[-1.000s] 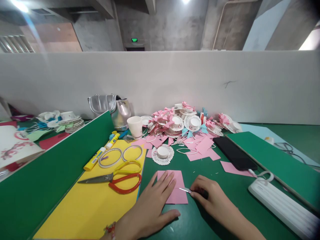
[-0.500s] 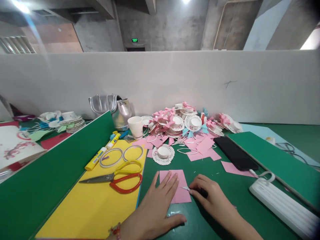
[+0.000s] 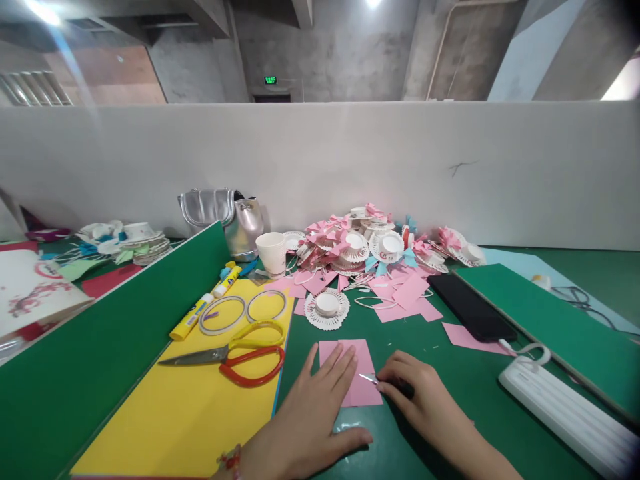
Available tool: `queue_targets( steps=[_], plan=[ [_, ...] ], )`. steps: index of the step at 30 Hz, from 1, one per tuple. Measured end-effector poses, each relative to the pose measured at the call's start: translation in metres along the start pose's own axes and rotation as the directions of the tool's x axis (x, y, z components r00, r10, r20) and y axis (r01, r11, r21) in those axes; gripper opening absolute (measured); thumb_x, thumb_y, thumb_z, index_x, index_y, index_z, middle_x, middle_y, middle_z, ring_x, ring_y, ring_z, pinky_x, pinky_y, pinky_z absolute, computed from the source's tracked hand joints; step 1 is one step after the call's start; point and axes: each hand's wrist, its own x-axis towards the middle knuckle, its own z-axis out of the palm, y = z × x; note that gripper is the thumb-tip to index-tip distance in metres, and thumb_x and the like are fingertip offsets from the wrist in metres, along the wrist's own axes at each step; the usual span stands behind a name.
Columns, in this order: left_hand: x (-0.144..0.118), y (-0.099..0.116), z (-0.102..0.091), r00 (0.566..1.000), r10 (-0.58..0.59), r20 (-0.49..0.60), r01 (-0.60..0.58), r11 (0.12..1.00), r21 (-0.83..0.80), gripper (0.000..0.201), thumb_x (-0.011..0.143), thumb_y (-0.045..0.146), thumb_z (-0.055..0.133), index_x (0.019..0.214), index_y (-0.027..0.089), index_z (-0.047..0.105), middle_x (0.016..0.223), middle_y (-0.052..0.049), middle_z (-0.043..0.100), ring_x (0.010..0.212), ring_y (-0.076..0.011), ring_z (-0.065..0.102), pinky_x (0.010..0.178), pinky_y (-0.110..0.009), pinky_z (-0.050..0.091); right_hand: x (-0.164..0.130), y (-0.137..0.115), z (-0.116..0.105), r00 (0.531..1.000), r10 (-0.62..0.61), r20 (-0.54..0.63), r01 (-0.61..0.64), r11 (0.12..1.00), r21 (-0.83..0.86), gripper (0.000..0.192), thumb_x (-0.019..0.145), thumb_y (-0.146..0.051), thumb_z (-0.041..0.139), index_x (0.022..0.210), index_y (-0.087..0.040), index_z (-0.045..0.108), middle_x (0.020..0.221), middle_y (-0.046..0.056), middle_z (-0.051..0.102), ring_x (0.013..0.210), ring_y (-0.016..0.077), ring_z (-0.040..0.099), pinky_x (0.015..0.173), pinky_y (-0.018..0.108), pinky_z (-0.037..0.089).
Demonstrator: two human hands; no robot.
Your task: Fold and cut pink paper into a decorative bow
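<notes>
A sheet of pink paper (image 3: 367, 395) lies flat on the green table in front of me. My left hand (image 3: 314, 403) is spread out with its fingers resting on the paper's left half. Pinched in my right hand (image 3: 417, 390) is a craft knife (image 3: 369, 379), its dark handle mostly hidden by the fingers. The thin blade points left over the right half of the sheet; whether it touches the paper I cannot tell. Just beyond the sheet sits a white paper disc with a fringed edge and raised round centre (image 3: 327, 323).
Scissors (image 3: 250, 357) and two tape rings (image 3: 223, 331) lie on yellow paper (image 3: 165, 427) at left, beside glue sticks (image 3: 191, 319) and a paper cup (image 3: 271, 255). A pile of pink-and-white paper crafts (image 3: 350, 247) stands behind. At right are a phone (image 3: 470, 307) and a white power strip (image 3: 570, 413).
My right hand has shifted very slightly, and the knife blade now reaches a little further left over the pink paper. My left hand stays where it was.
</notes>
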Motion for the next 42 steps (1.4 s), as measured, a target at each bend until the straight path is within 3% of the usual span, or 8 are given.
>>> queue_targets(
  steps=[32, 38, 42],
  plan=[
    [0.001, -0.001, 0.0, 1.0, -0.009, -0.014, 0.009, 1.0, -0.001, 0.069, 0.082, 0.055, 0.032, 0.136, 0.024, 0.003, 0.143, -0.002, 0.011, 0.13, -0.021, 0.009, 0.104, -0.049, 0.006, -0.002, -0.007, -0.012, 0.993, 0.01, 0.117, -0.012, 1.0, 0.014, 0.012, 0.077, -0.015, 0.052, 0.07, -0.017, 0.061, 0.074, 0.004, 0.059, 0.069, 0.016, 0.056, 0.062, 0.026, 0.043],
    [0.001, -0.002, 0.003, 0.996, 0.008, -0.091, -0.004, 0.999, 0.042, 0.058, 0.084, 0.043, 0.037, 0.135, 0.022, 0.018, 0.141, -0.005, 0.024, 0.129, -0.0207, 0.017, 0.105, -0.047, 0.011, -0.001, -0.005, -0.02, 0.979, -0.021, 0.203, 0.014, 0.999, 0.034, 0.017, 0.081, -0.02, 0.048, 0.069, -0.018, 0.06, 0.074, 0.002, 0.057, 0.067, 0.0146, 0.054, 0.06, 0.024, 0.041],
    [-0.001, -0.002, 0.003, 0.986, 0.032, -0.165, -0.013, 0.993, 0.119, 0.046, 0.084, 0.026, 0.041, 0.128, 0.019, 0.032, 0.138, -0.009, 0.03, 0.128, -0.0207, 0.019, 0.103, -0.045, 0.019, 0.001, -0.003, -0.021, 0.982, -0.055, 0.183, 0.043, 0.997, 0.071, 0.019, 0.083, -0.022, 0.044, 0.07, -0.018, 0.057, 0.074, 0.002, 0.057, 0.069, 0.0144, 0.054, 0.063, 0.024, 0.041]
  ],
)
